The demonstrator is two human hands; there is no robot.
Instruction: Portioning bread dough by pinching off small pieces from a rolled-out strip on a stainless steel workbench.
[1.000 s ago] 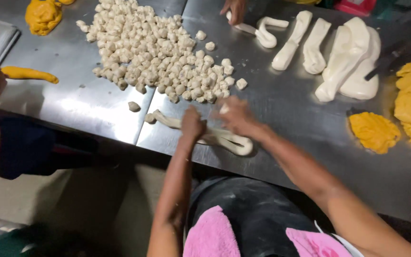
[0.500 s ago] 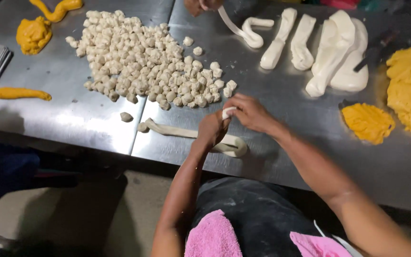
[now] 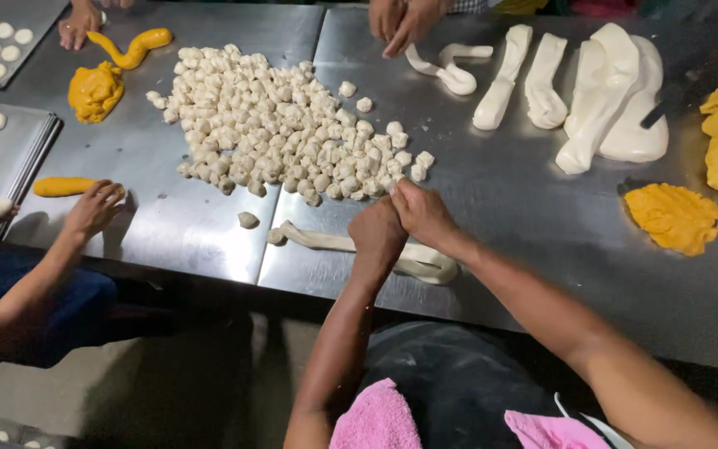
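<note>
Two hands: the left hand (image 3: 376, 235) and right hand (image 3: 420, 214) meet over the near edge of the bench (image 3: 500, 216), fingers curled and pinched together on a bit of white dough; how tightly each grips, I cannot tell.
Dough rope: a thin white rope (image 3: 351, 247) lies along the near edge, running from a loose end at the left under both hands to a thicker fold on the right.
Done: a large heap of small cut pieces (image 3: 284, 125) covers the middle of the bench, with one stray piece (image 3: 248, 219) just beside the rope's end.
Left: most of the rope looks uncut, and several thick white dough logs (image 3: 600, 100) lie toward the far right corner, so by my judgement much remains.
Yellow filling: orange-yellow lumps (image 3: 673, 216) sit at the right edge and near the far left corner.
Others: a co-worker's hand (image 3: 93, 208) rests at the left edge near trays (image 3: 22, 158) of round balls; another person's hands (image 3: 405, 21) work dough at the far edge.
</note>
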